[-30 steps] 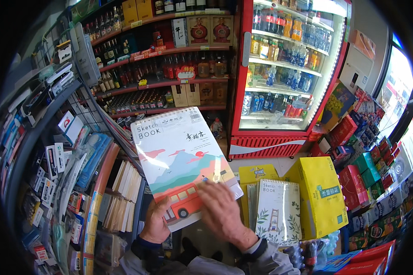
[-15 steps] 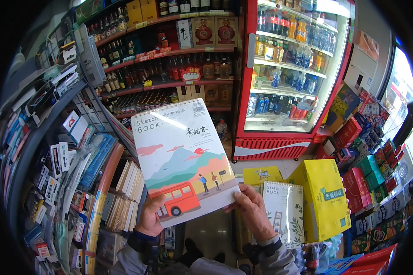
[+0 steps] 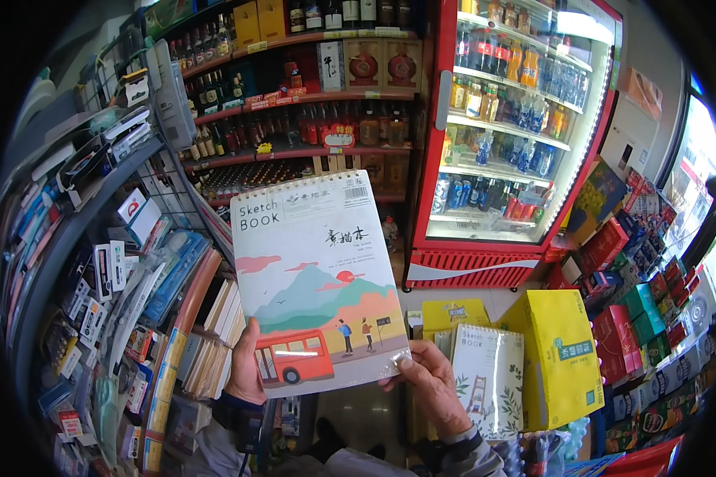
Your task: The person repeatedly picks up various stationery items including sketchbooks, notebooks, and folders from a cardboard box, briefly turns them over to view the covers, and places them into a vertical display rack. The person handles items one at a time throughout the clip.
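Note:
Both hands hold up a spiral-bound sketchbook [image 3: 318,278], its cover showing a red bus, green mountains and two walking figures. My left hand [image 3: 247,367] grips the lower left edge, with the fingers hidden behind the book. At the lower right corner, my right hand [image 3: 428,381] pinches the cover with its thumb in front. Right of that hand lies a second sketchbook [image 3: 492,374] with a leaf-patterned white cover, next to a yellow carton [image 3: 555,362].
A crowded stationery rack [image 3: 127,318] curves along my left, with stacked notebooks [image 3: 215,338] beside it. Bottle shelves [image 3: 294,99] stand ahead. A red-framed drinks fridge [image 3: 433,191] is at the far right of them. Packaged goods [image 3: 620,326] line the right side.
The held sketchbook has turned slightly and sits more upright, its lower edge a little lower. My left thumb has slid from the front of the cover to its left edge. The view has shifted slightly.

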`<state>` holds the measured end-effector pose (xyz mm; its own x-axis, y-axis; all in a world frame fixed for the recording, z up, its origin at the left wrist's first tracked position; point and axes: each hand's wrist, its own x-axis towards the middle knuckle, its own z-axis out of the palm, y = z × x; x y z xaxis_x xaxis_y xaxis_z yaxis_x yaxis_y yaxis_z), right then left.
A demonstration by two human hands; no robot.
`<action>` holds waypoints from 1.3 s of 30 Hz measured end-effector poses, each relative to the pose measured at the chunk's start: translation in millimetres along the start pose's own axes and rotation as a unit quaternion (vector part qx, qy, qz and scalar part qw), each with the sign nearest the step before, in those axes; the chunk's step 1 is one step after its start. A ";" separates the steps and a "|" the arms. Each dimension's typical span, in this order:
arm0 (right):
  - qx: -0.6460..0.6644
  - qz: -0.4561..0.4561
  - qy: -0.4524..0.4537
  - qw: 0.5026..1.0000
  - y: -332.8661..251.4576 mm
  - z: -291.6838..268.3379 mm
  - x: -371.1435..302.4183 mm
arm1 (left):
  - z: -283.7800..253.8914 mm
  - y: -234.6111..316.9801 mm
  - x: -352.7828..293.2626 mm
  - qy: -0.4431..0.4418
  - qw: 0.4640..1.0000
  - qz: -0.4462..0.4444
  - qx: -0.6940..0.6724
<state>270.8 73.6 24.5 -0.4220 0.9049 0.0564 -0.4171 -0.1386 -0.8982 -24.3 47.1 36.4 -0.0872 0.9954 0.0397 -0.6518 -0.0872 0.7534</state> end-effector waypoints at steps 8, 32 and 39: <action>0.008 0.005 0.004 1.000 -5.2 10.6 -9.2 | -6.3 4.5 -2.8 0.014 1.000 0.011 -0.003; 0.087 0.001 0.001 0.996 11.8 10.8 -15.4 | 1.3 13.2 -31.7 0.014 0.997 0.036 0.074; 0.085 0.011 -0.020 0.996 14.4 3.4 -17.9 | 1.0 9.3 -38.2 0.011 0.996 0.034 0.078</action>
<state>269.6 54.0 12.0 -0.4626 0.8847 0.0567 -0.5360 -0.2281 -0.8128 -26.3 8.3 42.5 -0.1452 0.9861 0.0810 -0.5196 -0.1457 0.8419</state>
